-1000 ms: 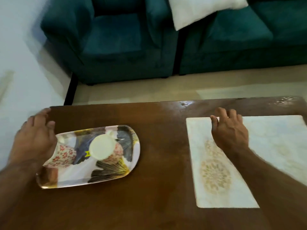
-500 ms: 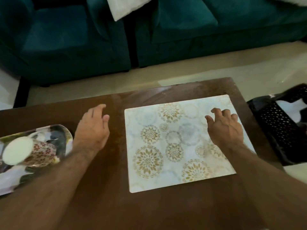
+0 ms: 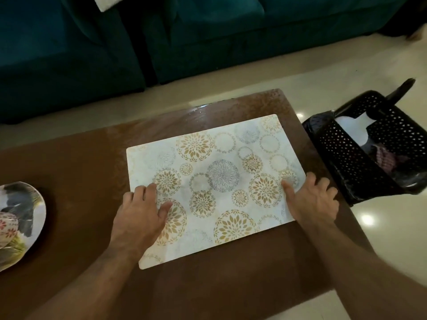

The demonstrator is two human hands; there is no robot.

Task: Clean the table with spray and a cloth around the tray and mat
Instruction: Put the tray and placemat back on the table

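Now both hands lie on the mat [image 3: 219,181], which sits flat on the brown surface [image 3: 76,172], a little askew to its edges. The left hand [image 3: 138,218] rests palm down on the mat's near left part, fingers spread and flat, gripping nothing. The right hand [image 3: 312,199] rests at the mat's right edge, thumb on the mat and fingers spread beyond it onto the surface; I cannot tell whether it pinches the edge. Well left of the mat, a patterned tray [image 3: 25,218] is cut by the frame. Right of the mat, on the floor, stands a black basket [image 3: 342,144]. Beyond the mat is a teal sofa [image 3: 208,31].
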